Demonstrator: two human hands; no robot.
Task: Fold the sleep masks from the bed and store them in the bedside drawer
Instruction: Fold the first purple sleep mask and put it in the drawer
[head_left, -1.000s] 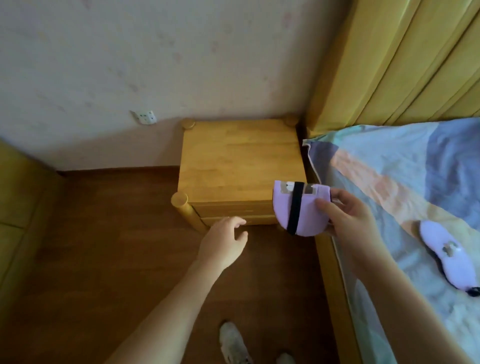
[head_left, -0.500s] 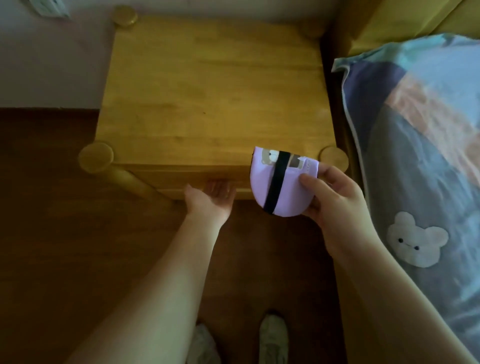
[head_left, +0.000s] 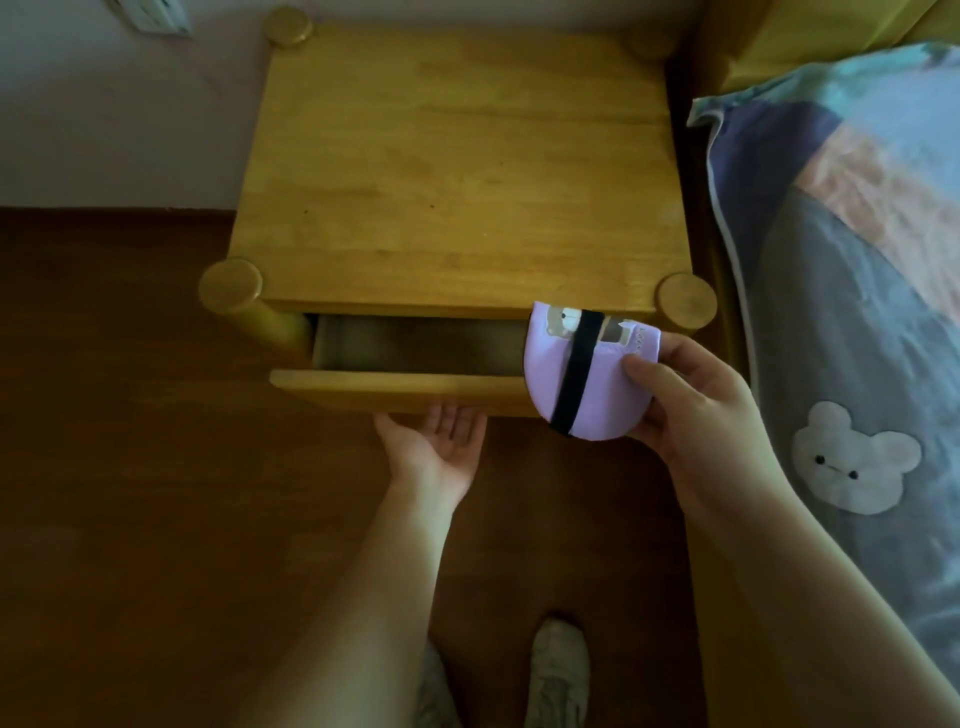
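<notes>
One folded mask at a half-seen drawer

One folded sleep mask (head_left: 584, 387), lilac with a black strap (head_left: 575, 379) running down its middle, is pinched in the right hand (head_left: 696, 415): the thumb lies on its front face and the curled fingers go behind it, out of sight. It is held in the air over the right end of the drawer (head_left: 415, 358), not inside it, and covers that corner of the opening. A small bear print and some lettering show along its top edge, too small to read.

The left hand (head_left: 434, 441) is palm up beneath the drawer front (head_left: 400, 387). Its fingertips vanish under the wood, so I cannot tell whether they hook a lip or only press upward; the palm and visible finger bases look relaxed and hold nothing that can be seen.

The drawer stands partly pulled out of the wooden nightstand (head_left: 462, 171). Its inside is dim and shadowed, and only a narrow strip of the floor of it shows; whatever lies farther back is hidden under the nightstand's top surface.

On the right, the bed (head_left: 857, 322) is cut off by the frame edge, its patchwork cover bearing a white bear patch (head_left: 854, 460). A wall socket (head_left: 153, 15) is cropped at the top left. Two pale shoes (head_left: 556, 675) show on the dark wooden floor (head_left: 130, 467) between the forearms, the left one mostly hidden behind the arm.
</notes>
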